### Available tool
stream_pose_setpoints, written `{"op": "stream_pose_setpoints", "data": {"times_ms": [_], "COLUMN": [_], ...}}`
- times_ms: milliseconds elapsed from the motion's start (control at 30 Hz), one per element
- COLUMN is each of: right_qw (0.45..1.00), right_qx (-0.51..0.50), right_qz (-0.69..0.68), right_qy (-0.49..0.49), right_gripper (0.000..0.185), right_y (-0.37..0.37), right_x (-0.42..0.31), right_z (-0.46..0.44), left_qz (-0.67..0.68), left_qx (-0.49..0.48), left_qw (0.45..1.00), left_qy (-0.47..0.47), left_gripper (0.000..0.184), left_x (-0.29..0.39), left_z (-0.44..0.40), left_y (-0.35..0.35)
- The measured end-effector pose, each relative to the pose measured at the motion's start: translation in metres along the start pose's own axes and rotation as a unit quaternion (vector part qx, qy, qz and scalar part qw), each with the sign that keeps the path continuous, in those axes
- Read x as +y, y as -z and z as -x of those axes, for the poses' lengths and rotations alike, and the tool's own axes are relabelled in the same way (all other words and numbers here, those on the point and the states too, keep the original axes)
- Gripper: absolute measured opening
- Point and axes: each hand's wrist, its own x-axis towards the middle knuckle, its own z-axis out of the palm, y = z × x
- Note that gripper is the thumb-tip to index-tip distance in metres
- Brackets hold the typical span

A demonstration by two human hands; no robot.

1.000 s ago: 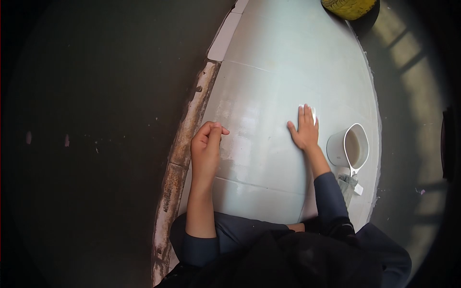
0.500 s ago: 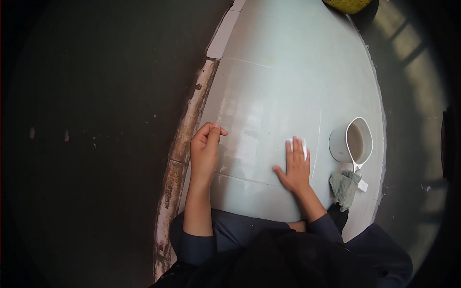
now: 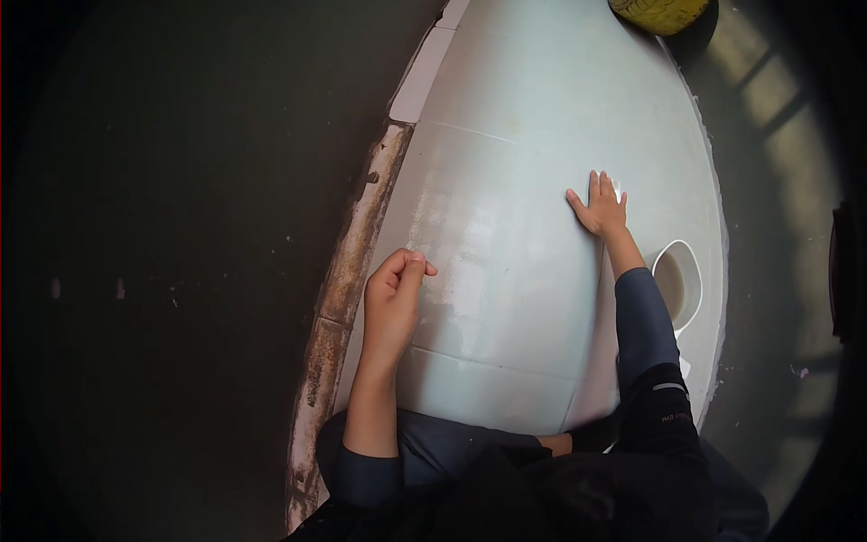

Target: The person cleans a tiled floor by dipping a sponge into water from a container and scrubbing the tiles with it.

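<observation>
My left hand [image 3: 394, 303] is held over the left part of the pale tiled surface [image 3: 506, 81], its fingers curled and the thumb pressed against them. Whatever it may hold is hidden. Farther forward and to the right, my right hand [image 3: 604, 206] lies flat with thumb and fingers apart, on top of a small white piece [image 3: 617, 189] that shows beside its fingertips. A white cup with cloudy liquid [image 3: 677, 285] is to the right of my right forearm, partly covered by the sleeve.
A worn, brown-stained edge [image 3: 357, 226] borders the tiles on the left, with dark floor beyond. At the top right is a yellow container [image 3: 661, 13], partly out of frame. A small white block [image 3: 685, 368] shows beside my right sleeve.
My right hand first came back toward me, then moved forward and right with the white piece. The right sleeve now hides the grey cloth by the cup. My left hand stays curled.
</observation>
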Motion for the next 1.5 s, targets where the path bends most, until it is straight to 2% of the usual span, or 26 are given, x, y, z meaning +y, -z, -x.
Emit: {"op": "stream_pose_setpoints", "data": {"times_ms": [133,233,367,433,500,733,833,933,1067,1200,1367,1500], "right_qw": [0.999,0.993,0.991,0.991,0.985,0.985,0.99,0.993,0.996,0.993,0.988,0.989], "right_qx": [0.011,0.071,0.049,0.04,0.083,0.13,0.115,0.093,0.066,0.081,0.086,0.057], "right_qz": [0.019,-0.012,-0.024,-0.023,-0.073,-0.061,-0.035,-0.022,-0.006,-0.03,-0.049,-0.061], "right_qy": [0.034,0.096,0.122,0.125,0.136,0.098,0.074,0.065,0.053,0.077,0.122,0.121], "right_gripper": [0.086,0.08,0.084,0.085,0.086,0.085,0.085,0.087,0.087,0.088,0.09,0.091], "right_y": [0.0,-0.014,-0.019,-0.025,-0.034,-0.028,-0.021,-0.012,-0.006,-0.01,-0.021,-0.025], "right_x": [-0.001,0.003,0.007,0.008,0.013,0.007,0.004,0.004,0.002,0.002,0.011,0.008], "right_z": [0.048,0.104,0.19,0.203,0.208,0.116,0.068,0.031,0.023,0.061,0.157,0.236], "left_qz": [0.013,0.02,0.012,0.0,0.006,-0.01,-0.017,-0.005,-0.005,0.002,0.001,-0.005], "left_qx": [-0.007,-0.018,-0.003,0.0,-0.011,-0.026,-0.022,-0.021,-0.021,-0.016,-0.021,-0.024], "left_qw": [1.0,0.999,1.0,1.0,1.0,0.999,0.999,1.0,1.0,0.999,1.0,0.999], "left_qy": [-0.003,-0.017,-0.026,-0.03,-0.018,-0.023,-0.032,0.0,-0.002,-0.031,-0.015,-0.028], "left_gripper": [0.025,0.025,0.025,0.026,0.025,0.026,0.026,0.025,0.025,0.025,0.027,0.027], "left_x": [0.003,0.004,0.005,0.005,0.004,-0.002,0.0,0.004,0.005,0.006,0.009,0.005], "left_z": [0.001,0.003,0.007,0.01,0.013,0.008,0.007,0.007,0.006,0.003,0.007,0.01], "left_y": [-0.002,-0.004,-0.005,-0.004,-0.004,-0.011,-0.011,-0.008,-0.005,-0.007,-0.007,-0.007]}}
